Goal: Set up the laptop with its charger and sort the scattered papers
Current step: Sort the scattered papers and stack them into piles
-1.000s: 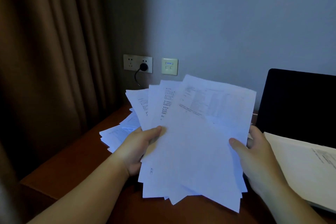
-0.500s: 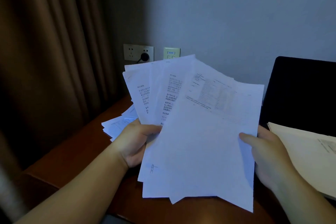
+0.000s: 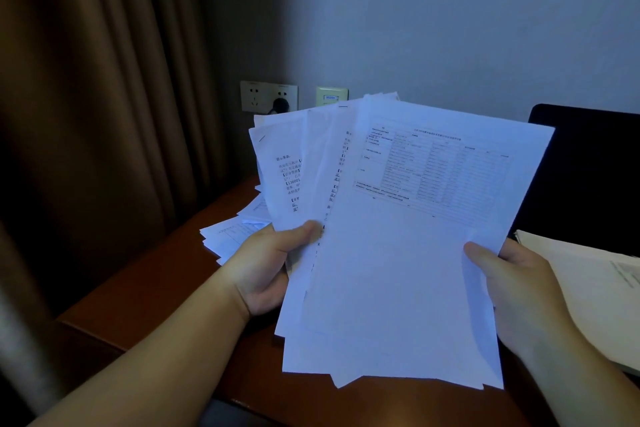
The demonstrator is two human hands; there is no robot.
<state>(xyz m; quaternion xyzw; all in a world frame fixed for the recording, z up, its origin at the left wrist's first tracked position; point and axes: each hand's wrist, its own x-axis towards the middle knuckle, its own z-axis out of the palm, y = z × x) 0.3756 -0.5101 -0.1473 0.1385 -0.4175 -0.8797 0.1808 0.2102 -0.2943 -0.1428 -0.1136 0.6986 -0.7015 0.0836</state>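
Papers (image 3: 398, 253), a fanned sheaf of white printed sheets, held up above the brown desk (image 3: 145, 291) in both hands, tilted back toward the camera. Left hand (image 3: 266, 270) gripping the sheaf's left edge, thumb curled over the front of the sheets, fingers hidden behind them. Right hand (image 3: 516, 291) gripping the right edge, thumb pressed flat on the front sheet, fingers likewise hidden behind. Front sheet printed with a faint table; sheets behind it splayed out to the left, showing columns of dark text too small to read. More loose sheets (image 3: 228, 236) lying in an untidy pile on the desk just beyond the left hand, partly hidden by the sheaf. Laptop (image 3: 588, 170) standing open at the right with a dark screen, its lower part covered by a cream sheet or folder (image 3: 588, 288) lying tilted beside the right hand. Wall socket (image 3: 268, 96) above the desk's far edge with a black plug (image 3: 280, 105) seated in it, a second pale wall plate (image 3: 331, 98) just to its right. Brown curtain (image 3: 97, 97) hanging at the left, beside a pale wall. Dim room, bluish light on the sheets.
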